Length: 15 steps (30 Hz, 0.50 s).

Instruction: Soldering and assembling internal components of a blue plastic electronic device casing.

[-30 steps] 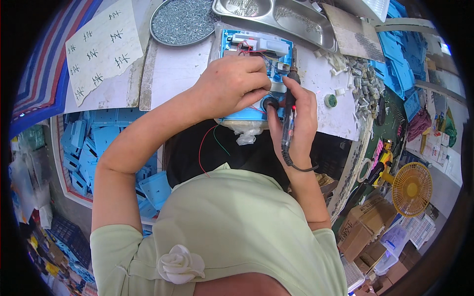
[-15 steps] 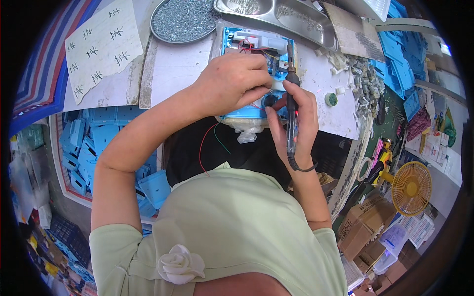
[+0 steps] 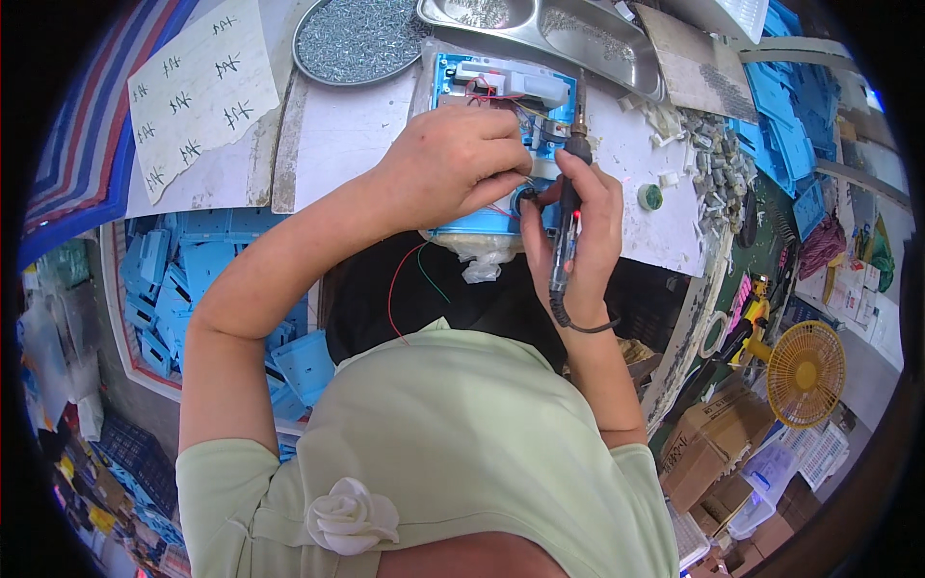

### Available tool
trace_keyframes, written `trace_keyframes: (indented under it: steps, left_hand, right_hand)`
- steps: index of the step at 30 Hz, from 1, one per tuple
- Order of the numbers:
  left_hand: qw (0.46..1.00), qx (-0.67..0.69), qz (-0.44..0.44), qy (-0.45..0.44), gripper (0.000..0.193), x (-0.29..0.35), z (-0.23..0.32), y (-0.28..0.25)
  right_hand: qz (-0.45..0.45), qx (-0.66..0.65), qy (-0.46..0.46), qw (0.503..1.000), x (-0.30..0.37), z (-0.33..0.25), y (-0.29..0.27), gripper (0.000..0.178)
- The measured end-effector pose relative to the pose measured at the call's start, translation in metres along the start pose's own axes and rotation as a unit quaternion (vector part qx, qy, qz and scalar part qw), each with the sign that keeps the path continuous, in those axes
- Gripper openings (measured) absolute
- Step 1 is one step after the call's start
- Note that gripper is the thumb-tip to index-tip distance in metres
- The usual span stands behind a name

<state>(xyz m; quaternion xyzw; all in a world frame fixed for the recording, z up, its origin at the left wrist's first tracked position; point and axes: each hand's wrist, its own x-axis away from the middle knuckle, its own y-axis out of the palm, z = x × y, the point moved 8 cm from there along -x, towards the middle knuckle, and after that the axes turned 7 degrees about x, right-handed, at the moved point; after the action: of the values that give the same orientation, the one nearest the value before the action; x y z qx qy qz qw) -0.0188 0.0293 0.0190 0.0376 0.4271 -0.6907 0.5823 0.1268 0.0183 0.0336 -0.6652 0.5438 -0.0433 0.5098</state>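
A blue plastic housing (image 3: pixel 470 218) with wires and white parts inside lies in front of me at the table's near edge. My left hand (image 3: pixel 462 159) reaches over it, thumb and fingers pinched on what looks like a thin wire, whose end (image 3: pixel 528 180) pokes out at the fingertips. My right hand (image 3: pixel 590 207) is closed around a soldering iron (image 3: pixel 572 193), its metal tip pointing away from me over the housing's right edge. The right thumb and fingertips are also by a small black round part (image 3: pixel 525 199) inside the housing. Loose red and green wires (image 3: pixel 394 289) hang over my lap.
A round tray of screws (image 3: pixel 358 40) and a metal compartment tray (image 3: pixel 588 43) stand at the back. Small whitish parts (image 3: pixel 713 173) are heaped at the right, near a small green roll (image 3: pixel 650 197). Blue housings (image 3: pixel 198 270) fill a bin at left. A yellow fan (image 3: pixel 806 374) stands at right.
The soldering iron has tilted, its tip swinging slightly right and away from the housing's middle. The right fingers have shifted a little at the black part; my left hand stays in place.
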Motion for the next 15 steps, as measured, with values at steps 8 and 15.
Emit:
trace_keyframes:
  steps: [8, 15]
  left_hand:
    - [1.000, 0.004, -0.011, -0.010, 0.015, -0.002, -0.001, 0.002]
    - [0.998, 0.011, -0.057, -0.014, 0.013, -0.011, 0.004, 0.007]
  right_hand:
    - [-0.040, -0.044, 0.042, 0.997, -0.008, 0.005, 0.000, 0.059]
    - [0.002, -0.169, 0.155, 0.973, 0.012, 0.051, -0.063, 0.037]
